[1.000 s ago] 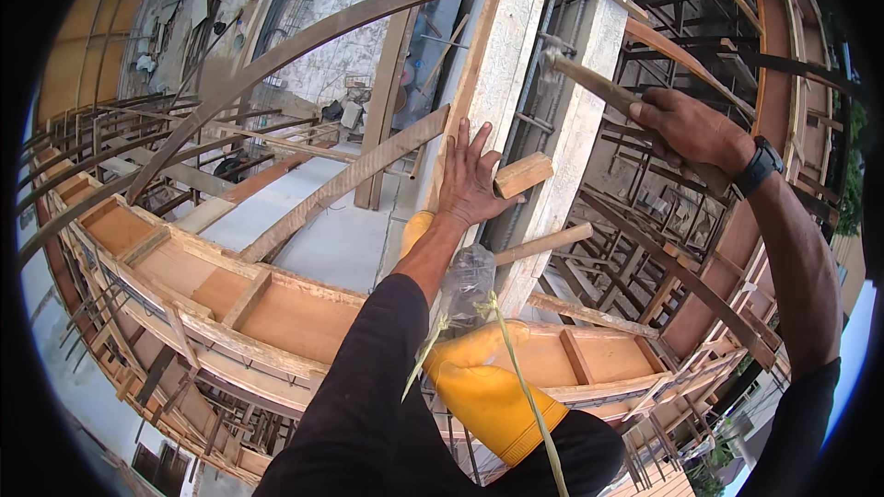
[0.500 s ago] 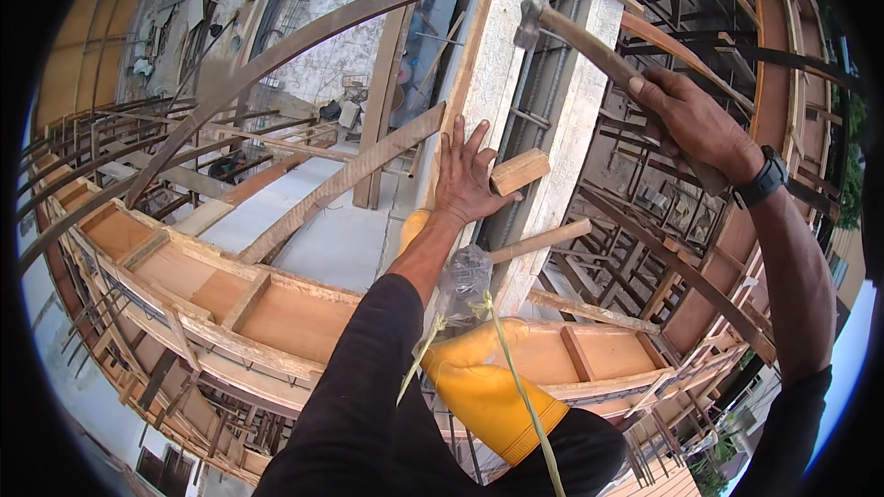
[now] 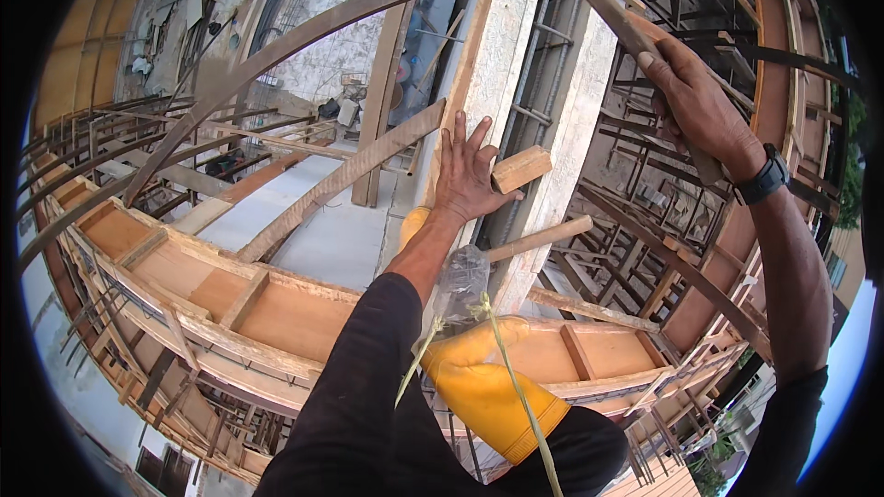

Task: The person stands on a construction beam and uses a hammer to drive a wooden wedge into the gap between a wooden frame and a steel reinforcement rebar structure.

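Timber block (image 3: 521, 168), just right of the left hand (image 3: 468, 175); fingers spread flat on the column form (image 3: 493, 64), apparently steadying it. Right hand (image 3: 695, 101) clamped on a hammer (image 3: 599, 0), head raised beyond the fingertips, seemingly poised to strike

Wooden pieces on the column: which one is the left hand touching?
The short, squarish block, beside the thumb of the left hand. The longer round stick projects lower down, untouched.

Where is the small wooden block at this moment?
In the head view, the small wooden block sits just right of centre, against the pale column formwork, under the thumb side of the left hand, which is pressed flat there.
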`<state>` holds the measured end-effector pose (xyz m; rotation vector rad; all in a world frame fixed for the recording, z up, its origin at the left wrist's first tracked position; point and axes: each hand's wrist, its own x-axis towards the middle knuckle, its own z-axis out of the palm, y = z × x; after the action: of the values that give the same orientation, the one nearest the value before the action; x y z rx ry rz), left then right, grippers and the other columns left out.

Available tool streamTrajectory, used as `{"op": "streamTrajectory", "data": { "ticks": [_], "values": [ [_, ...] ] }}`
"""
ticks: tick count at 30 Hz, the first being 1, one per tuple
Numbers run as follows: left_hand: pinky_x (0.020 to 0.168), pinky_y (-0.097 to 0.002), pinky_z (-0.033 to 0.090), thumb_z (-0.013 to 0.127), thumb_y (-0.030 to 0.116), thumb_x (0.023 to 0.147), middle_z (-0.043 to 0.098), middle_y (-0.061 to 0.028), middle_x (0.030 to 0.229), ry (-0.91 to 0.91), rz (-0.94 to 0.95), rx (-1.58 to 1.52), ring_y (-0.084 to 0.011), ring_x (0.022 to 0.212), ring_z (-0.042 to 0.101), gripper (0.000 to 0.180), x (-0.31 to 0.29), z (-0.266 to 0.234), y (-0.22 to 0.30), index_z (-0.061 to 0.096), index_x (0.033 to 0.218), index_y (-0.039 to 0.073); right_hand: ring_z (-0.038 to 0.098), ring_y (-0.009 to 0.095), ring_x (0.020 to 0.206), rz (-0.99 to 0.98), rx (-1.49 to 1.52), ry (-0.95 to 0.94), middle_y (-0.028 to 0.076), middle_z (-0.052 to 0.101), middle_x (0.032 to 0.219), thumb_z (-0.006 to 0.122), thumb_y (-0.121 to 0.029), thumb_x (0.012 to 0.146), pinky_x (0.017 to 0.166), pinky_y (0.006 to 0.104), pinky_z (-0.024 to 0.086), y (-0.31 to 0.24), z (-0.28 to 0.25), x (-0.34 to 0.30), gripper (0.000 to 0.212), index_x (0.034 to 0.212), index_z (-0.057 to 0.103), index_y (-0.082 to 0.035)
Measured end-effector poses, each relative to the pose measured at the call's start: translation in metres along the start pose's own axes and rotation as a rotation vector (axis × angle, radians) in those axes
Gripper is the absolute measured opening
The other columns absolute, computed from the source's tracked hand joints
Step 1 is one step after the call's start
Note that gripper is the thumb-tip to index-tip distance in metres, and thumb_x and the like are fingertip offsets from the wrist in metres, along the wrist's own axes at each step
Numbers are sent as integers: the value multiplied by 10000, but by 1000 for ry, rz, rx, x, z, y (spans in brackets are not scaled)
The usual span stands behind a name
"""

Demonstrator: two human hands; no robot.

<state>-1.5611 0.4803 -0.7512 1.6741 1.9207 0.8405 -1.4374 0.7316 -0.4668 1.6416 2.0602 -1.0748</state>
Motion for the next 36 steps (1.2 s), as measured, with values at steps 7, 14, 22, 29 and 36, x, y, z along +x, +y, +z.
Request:
{"op": "streamTrajectory", "data": {
  "ticks": [7,14,22,29,36],
  "values": [
    [1250,-676,60,955,556,550,259,-87,1611,-74,-56,-20,-427,1567,-37,970,1,1,10,410,1227,126,704,317,705,-144,-527,-452,201,669,839,453,-355,1082,618,420,559,58,38,-16,433,1202,527,54],
    [1236,-687,-7,897,611,605,240,-92,1619,-210,-73,44,-473,1549,-84,977,5,-8,3,489,1341,114,576,129,552,199,417,-163,73,573,737,523,-356,1079,494,323,485,76,96,-99,362,1183,546,-10],
    [1157,-767,-16,861,696,644,55,-267,1646,-260,-206,170,-508,1526,-143,1268,69,-25,28,253,1577,89,474,114,504,681,1803,163,9,502,719,565,-319,1043,429,290,425,18,264,-204,213,1029,469,-129],
    [997,-907,150,882,756,531,2,-383,1625,-710,-83,525,-665,1460,-102,1454,130,-14,57,167,1630,126,553,124,542,736,2219,456,38,559,783,524,-303,1083,442,293,513,-37,325,-200,214,1108,496,-92],
    [1043,-881,115,855,753,592,-33,-382,1635,-772,-49,499,-657,1468,-100,1381,125,-8,48,194,1627,122,487,91,533,763,2396,762,8,479,750,507,-278,1096,438,258,418,-82,330,-162,196,1159,396,-130]
  ]
}}
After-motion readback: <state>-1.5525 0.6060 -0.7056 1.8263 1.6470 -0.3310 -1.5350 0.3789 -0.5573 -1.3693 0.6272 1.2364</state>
